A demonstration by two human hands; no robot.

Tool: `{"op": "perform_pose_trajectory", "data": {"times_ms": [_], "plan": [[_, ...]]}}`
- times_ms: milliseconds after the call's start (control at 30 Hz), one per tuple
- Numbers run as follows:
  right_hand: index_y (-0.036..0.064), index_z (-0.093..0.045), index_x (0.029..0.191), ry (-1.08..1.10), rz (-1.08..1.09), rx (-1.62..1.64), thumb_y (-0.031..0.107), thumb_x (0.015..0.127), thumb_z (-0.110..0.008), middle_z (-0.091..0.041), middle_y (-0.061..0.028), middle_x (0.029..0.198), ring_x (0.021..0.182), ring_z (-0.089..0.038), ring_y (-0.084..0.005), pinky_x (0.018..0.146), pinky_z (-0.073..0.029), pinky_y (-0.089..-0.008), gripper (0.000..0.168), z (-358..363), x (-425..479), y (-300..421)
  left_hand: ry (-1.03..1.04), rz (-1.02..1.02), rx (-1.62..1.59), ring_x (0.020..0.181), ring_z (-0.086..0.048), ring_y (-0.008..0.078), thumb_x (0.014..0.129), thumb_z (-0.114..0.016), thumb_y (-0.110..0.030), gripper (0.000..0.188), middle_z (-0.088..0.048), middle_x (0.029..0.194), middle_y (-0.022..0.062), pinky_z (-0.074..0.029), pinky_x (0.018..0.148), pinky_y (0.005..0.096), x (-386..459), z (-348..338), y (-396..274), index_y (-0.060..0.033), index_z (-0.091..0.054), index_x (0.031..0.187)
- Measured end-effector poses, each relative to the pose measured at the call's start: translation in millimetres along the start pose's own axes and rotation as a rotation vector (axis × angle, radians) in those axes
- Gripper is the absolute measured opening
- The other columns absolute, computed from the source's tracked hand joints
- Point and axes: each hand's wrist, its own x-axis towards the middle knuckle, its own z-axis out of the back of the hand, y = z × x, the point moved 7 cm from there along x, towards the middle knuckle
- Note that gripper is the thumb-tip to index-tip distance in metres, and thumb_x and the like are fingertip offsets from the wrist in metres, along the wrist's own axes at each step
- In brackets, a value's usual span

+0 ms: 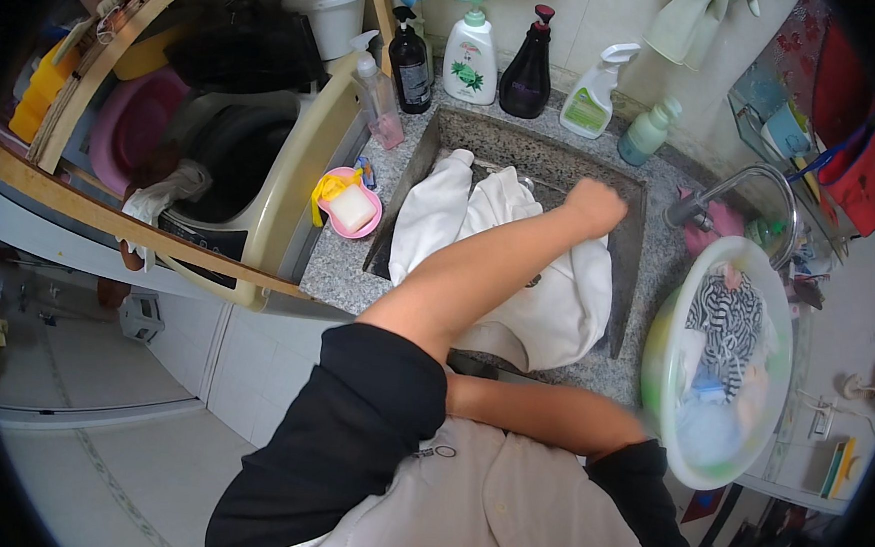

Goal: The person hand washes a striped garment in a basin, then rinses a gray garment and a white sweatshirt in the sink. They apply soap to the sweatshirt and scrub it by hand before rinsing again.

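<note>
My left arm stretches over a dark granite sink [628,285], and my left hand [596,208] is curled into a fist near its right side. No cloth shows coming out of the fist. Beneath the forearm lies a white long-sleeved sweatshirt [578,305], with one sleeve along the sink's left wall and its hem over the front edge. A small dark print shows on it. My right forearm [542,411] crosses low in front of my body; its hand is out of view behind my left arm and black sleeve [381,390].
Several bottles, including a white pump bottle [471,57], line the back ledge. A pink soap dish [369,228] sits left of the sink, beside a top-loading washing machine [294,167]. At right, a chrome faucet [778,178] curves above a plastic basin [781,370] of clothes.
</note>
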Motion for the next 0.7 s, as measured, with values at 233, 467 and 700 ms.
{"op": "perform_pose_trajectory", "data": {"times_ms": [233, 467, 700], "plan": [[0.003, -0.053, 0.099, -0.699, 0.136, -1.010, 0.011, 0.086, -0.057, -0.058, -0.0006, 0.075, 0.069, -0.058, -0.0073, 0.062, -0.045, -0.0234, 0.017, -31, -98, 153, 0.275, -0.273, 0.336, 0.082, -0.065, 0.0187, 0.078, -0.054, -0.017, 0.016, -0.069, 0.084, 0.0019, -0.047, 0.067, 0.0342, -94, -90, 37, -0.0155, -0.070, 0.078], [-0.001, -0.054, 0.096, -0.648, 0.665, -1.551, 0.013, 0.080, -0.062, -0.057, -0.0111, 0.090, 0.087, -0.055, -0.0288, 0.075, -0.047, -0.0359, 0.023, -124, -61, 197, 0.283, -0.320, 0.427, 0.076, -0.064, 0.0175, 0.076, -0.056, -0.019, 0.012, -0.067, 0.079, 0.0027, -0.046, 0.065, 0.0329, -113, -105, 67, -0.0154, -0.067, 0.073], [0.000, -0.047, 0.104, -0.216, 0.287, -0.430, -0.005, 0.079, -0.049, -0.049, 0.0016, 0.072, 0.066, -0.046, -0.0064, 0.061, -0.039, -0.0236, 0.025, -83, -21, 158, 0.445, -0.248, 0.324, 0.081, -0.065, 0.0222, 0.079, -0.052, -0.019, 0.018, -0.068, 0.086, 0.0070, -0.049, 0.069, 0.0395, -119, -130, 81, -0.0131, -0.069, 0.081]]}}
